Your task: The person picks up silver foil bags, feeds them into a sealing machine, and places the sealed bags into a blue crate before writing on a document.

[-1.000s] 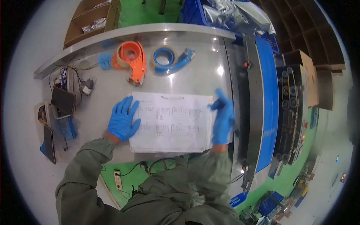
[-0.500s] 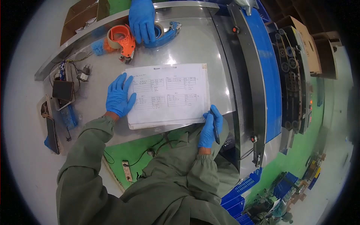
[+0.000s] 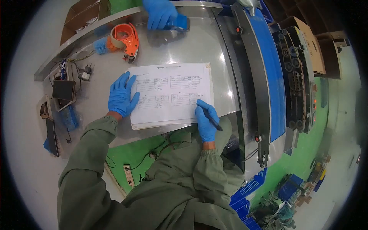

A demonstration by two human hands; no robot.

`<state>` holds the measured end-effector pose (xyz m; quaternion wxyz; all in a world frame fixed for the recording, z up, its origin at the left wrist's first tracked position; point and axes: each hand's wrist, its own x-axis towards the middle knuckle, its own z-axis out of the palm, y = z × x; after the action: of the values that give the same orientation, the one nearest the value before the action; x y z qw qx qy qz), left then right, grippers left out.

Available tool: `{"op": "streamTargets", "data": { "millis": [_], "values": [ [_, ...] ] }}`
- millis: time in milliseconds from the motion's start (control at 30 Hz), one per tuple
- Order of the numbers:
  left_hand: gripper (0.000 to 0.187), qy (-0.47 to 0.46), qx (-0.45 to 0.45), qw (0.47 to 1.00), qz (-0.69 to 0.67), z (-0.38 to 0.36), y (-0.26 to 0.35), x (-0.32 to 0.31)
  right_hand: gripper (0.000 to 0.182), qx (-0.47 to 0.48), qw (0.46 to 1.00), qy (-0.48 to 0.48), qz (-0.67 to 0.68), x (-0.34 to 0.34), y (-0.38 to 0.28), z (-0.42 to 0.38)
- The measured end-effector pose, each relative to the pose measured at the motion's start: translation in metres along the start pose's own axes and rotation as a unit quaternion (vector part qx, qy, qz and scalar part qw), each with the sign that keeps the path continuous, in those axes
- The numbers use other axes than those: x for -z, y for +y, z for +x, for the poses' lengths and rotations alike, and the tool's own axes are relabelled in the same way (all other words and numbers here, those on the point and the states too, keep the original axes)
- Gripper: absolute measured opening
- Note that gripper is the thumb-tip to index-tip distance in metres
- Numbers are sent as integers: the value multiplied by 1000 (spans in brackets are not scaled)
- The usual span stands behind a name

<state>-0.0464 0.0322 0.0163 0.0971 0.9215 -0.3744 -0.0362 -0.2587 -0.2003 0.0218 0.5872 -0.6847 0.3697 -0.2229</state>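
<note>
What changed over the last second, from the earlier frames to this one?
The right hand left the sheet's right edge, took up a pen and now sets it on the paper form. Another person's gloved hand came in at the far edge and is lifting the blue tape dispenser away. The left hand stays flat on the form; the orange dispenser is untouched.

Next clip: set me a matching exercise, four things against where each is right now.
Things:
1. left hand
2. right hand
3. orange tape dispenser
4. another person's hand

Places:
A. on the blue tape dispenser at the table's far edge
B. flat on the paper form's left edge
C. holding a pen on the form
D. beyond the form, untouched

Pairs: 1-B, 2-C, 3-D, 4-A
</note>
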Motion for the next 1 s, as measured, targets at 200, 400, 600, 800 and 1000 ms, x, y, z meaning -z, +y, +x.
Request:
{"op": "streamTargets", "data": {
  "millis": [200,400,600,800,1000],
  "values": [
    [62,-8,3,1000,-1,0,-2,-1,20,-32,998,-58,8,6,2,14],
    [63,-15,3,1000,1,0,-3,-2,20,-54,998,-44,-6,5,6,18],
    [62,-8,-1,1000,9,0,-2,-2,19,-79,995,-21,56,4,-6,19],
    [62,1,-6,1000,8,1,-3,-3,18,-75,995,-30,53,4,-4,20],
    [62,-3,0,1000,7,0,-3,-4,18,-83,995,-27,39,5,-5,21]
  ]
}}
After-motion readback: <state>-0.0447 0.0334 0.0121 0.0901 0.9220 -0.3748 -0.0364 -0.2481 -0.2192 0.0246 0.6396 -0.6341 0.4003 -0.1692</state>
